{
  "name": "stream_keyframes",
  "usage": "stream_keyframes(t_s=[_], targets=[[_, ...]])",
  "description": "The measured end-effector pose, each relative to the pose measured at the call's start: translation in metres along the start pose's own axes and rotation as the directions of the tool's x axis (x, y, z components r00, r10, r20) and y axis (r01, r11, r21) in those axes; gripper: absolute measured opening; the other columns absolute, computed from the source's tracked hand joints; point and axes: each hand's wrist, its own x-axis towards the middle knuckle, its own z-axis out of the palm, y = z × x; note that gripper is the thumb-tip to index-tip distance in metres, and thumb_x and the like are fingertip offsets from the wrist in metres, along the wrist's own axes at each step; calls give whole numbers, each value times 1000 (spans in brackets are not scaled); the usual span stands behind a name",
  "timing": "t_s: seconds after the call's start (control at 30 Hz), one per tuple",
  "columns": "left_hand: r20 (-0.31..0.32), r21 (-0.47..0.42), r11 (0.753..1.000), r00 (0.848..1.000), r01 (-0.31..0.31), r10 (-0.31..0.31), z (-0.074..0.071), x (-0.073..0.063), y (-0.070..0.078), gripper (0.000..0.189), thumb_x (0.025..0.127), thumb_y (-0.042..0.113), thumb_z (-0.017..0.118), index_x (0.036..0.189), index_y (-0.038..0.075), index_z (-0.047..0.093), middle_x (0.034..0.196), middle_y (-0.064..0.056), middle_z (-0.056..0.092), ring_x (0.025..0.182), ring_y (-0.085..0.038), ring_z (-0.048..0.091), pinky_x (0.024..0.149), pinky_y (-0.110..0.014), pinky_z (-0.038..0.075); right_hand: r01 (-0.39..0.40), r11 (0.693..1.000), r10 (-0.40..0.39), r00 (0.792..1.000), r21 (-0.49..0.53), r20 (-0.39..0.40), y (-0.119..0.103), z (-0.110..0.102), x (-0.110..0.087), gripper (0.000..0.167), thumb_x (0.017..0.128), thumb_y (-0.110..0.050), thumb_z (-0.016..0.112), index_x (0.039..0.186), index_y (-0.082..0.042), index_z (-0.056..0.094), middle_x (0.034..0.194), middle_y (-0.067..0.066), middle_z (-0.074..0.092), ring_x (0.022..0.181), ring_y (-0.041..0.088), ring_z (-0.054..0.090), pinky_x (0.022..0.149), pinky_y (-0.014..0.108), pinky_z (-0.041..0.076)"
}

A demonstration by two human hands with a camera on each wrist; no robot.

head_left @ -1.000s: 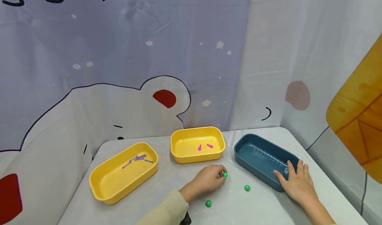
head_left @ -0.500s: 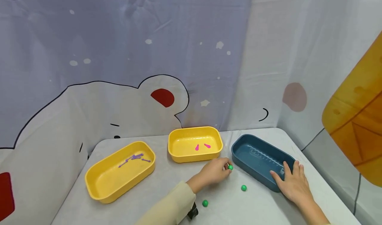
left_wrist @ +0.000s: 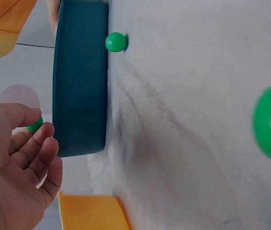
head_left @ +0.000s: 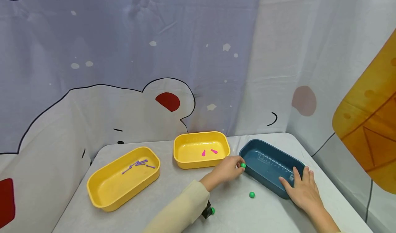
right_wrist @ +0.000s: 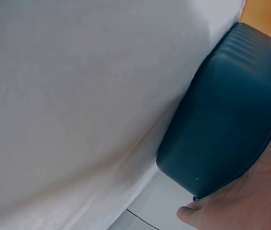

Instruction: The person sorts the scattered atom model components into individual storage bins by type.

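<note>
My left hand (head_left: 228,169) pinches a small green ball (head_left: 243,165) between thumb and fingertips, beside the left rim of a dark blue tray (head_left: 272,167). In the left wrist view the held ball (left_wrist: 35,125) shows partly behind the fingers. My right hand (head_left: 304,191) rests on the near right end of that tray, its fingers spread and mostly straight over the rim. A second green ball (head_left: 252,195) lies on the table in front of the tray. Another green ball (head_left: 213,210) is partly hidden behind the black device on my left wrist.
A yellow tray (head_left: 185,164) at the back middle holds two pink pieces (head_left: 203,153). Another yellow tray (head_left: 105,191) on the left holds several thin purple sticks (head_left: 141,162). A printed curtain (head_left: 210,64) hangs behind the white-covered table (head_left: 173,188).
My left hand has carried the pinched green ball away from me and rightward to the blue tray's rim. The right hand stays on the tray.
</note>
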Motion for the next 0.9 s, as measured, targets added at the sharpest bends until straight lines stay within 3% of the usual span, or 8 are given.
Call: stream_keyframes(t_s=[0.3,0.63,0.9], targets=[[-15,3,1000,1000,23,-22,-4,19,8,15,97,23,70,109,15,69,79,10,56,70,-5,51,63,-16,44,0,1000,0,1000,2,10,0,-1,0,100,101,-66,40,153,16,16,152,49,-13,141,65,-15,111,77,3],[0,17,993,993,116,-116,-12,39,16,17,98,26,69,111,16,67,80,9,57,72,-7,53,64,-17,45,-11,1000,11,1000,-13,21,3,-3,2,100,101,-65,40,153,16,15,151,50,-13,140,66,-16,111,77,3],[-7,77,990,993,119,-118,-11,54,16,18,98,26,68,113,15,68,80,9,58,73,-7,54,69,-17,47,-19,999,19,1000,-26,25,2,1,4,101,100,-66,42,153,16,17,152,49,-13,141,65,-14,111,77,3]])
